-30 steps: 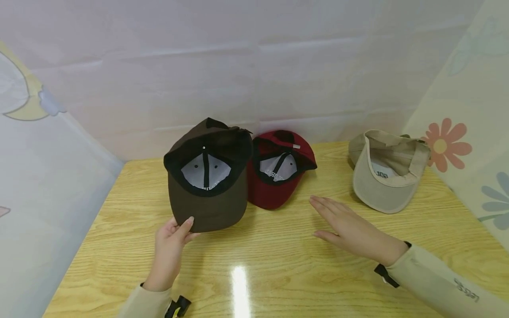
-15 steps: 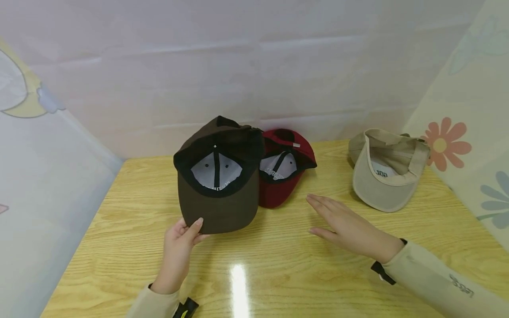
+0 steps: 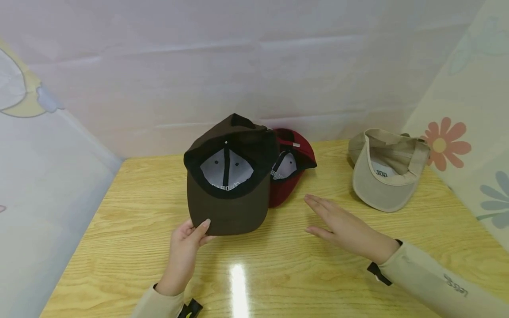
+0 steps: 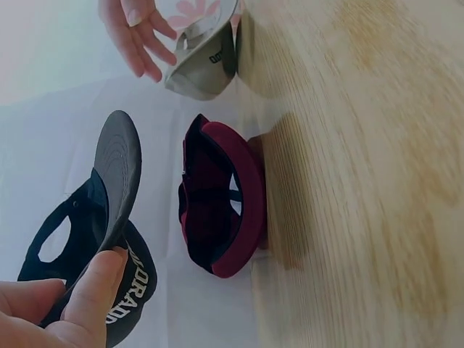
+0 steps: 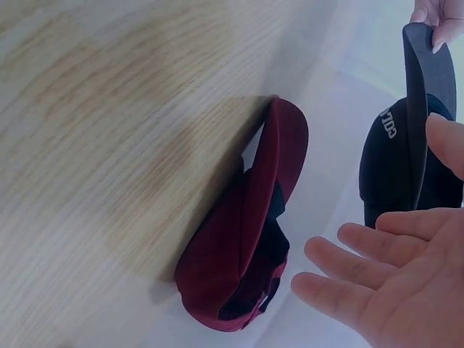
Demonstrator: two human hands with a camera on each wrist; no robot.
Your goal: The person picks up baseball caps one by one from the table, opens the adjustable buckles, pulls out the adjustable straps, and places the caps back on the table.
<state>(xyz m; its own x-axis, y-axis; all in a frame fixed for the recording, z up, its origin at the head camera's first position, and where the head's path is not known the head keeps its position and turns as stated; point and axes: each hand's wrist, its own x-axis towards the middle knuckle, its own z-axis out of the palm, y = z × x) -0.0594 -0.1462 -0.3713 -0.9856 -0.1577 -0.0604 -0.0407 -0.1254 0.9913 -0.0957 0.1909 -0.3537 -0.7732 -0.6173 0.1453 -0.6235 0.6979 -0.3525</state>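
The dark cap (image 3: 228,210), brim pinched by left fingers (image 3: 202,227) alone, might tip onto the red cap (image 3: 285,189), the straight right fingers (image 3: 321,206) lending no support.

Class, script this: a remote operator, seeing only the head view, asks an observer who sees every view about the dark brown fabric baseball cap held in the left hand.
Operator: The dark brown fabric baseball cap overlaps the burgundy fabric baseball cap for me. Do they touch?
Observer: No, the left wrist view shows a gap between them.
Operator: I only see inside the brown cap. What is on its outer front?
Observer: Pale lettering; the left wrist view shows "RADO" at its end.
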